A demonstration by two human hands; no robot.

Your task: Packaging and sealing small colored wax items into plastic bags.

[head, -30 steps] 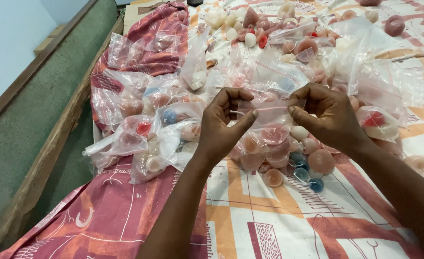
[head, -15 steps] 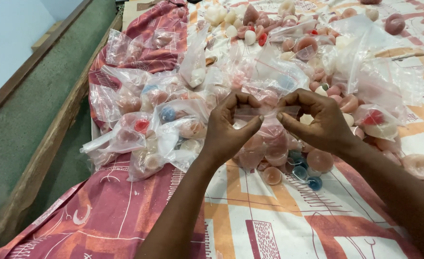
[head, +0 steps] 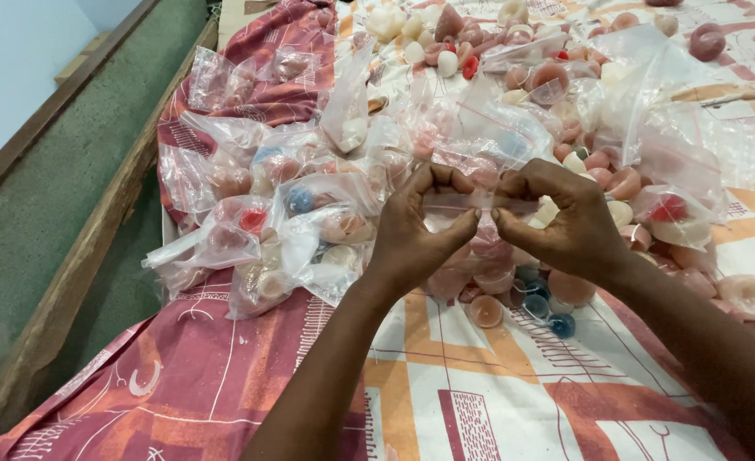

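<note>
At the far left ran a green floor strip (head: 44, 213) and a wooden edge board (head: 96, 256), with the patterned red, orange and white cloth (head: 497, 401) spread across the surface beside them. On the cloth's left part lay a heap of filled clear bags (head: 258, 222), each holding small rounded pieces in pink, red or blue, crowded close against the left hand.

The left hand (head: 420, 230) was raised over the middle of the cloth, its fingers (head: 463, 226) curled and pinched shut on the left end of a small clear zip bag (head: 471, 203). The bag hung between both hands, just above the pile, its top strip stretched flat; what it held could not be told through the plastic. The right hand (head: 565, 222) met it from the other side, its fingers (head: 510, 218) likewise closed on the bag's right end, the two thumbs nearly touching.

Beneath and behind the hands, loose pink dome-shaped pieces (head: 484, 312) and a few blue round ones (head: 561, 324) lay partly hidden by the wrists. To the right, empty clear bags (head: 685, 145) were piled over more pink pieces, and a single pale shell-like piece (head: 749, 294) sat apart near the right forearm. More white and pink pieces (head: 446, 38) were scattered at the top.
</note>
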